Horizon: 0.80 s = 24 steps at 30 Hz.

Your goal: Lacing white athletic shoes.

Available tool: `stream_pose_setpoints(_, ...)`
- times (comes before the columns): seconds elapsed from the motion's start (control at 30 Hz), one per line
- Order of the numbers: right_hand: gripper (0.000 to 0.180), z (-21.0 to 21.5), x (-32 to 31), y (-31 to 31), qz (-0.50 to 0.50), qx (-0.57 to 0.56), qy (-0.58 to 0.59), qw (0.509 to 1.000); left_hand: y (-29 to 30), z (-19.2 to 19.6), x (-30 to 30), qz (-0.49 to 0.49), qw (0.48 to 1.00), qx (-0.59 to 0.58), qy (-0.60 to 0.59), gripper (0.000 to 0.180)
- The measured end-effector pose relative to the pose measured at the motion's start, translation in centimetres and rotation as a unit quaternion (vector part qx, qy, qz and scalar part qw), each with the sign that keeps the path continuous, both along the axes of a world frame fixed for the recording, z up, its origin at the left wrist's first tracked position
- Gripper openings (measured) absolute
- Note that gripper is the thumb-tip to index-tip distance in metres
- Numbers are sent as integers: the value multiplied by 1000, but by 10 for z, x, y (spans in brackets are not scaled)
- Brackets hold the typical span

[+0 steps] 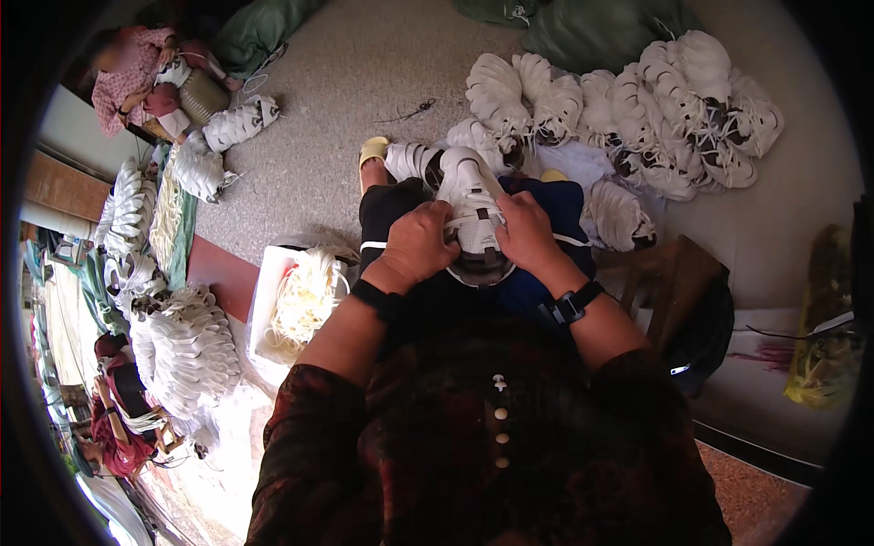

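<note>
A white sneaker (473, 205) with grey-brown trim rests on my lap, its toe pointing away from me and its dark opening toward my body. My left hand (421, 238) grips its left side, fingers curled and thumb by the tongue. On the other side my right hand (528, 232) holds the upper, its thumb near the lacing. White lace crosses part of the upper; whether either hand pinches a lace end is too small to tell. Just beyond the held sneaker, more white shoes (414, 164) lie by my feet.
At left stands a white bin (266, 305) of cream laces (309, 296). Rows of white shoes (187, 350) pile beyond it, others (678, 118) at far right. A wooden stool (669, 273) is at right. Two people sit at left; green sacks (601, 32) lie at the back.
</note>
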State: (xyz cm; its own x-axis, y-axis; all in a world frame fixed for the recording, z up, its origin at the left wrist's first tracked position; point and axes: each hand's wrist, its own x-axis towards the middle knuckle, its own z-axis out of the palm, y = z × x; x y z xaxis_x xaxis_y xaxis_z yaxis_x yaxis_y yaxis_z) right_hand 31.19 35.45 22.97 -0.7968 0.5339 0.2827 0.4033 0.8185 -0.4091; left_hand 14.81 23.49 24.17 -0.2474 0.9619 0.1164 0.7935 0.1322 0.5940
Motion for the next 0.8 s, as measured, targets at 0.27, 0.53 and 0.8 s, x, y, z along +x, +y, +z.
stream_pose_setpoints(0.27,23,12,-7,14,-4,-69,-71,995,17,18,-31,-99,973,-123,-170,31)
stream_pose_setpoints(0.53,22,18,-16,9,-21,-69,-117,990,35,4,-28,-50,973,-139,-177,26)
stream_pose_setpoints(0.8,14,1,-20,1,-56,63,-64,994,41,31,-9,-140,951,121,250,4)
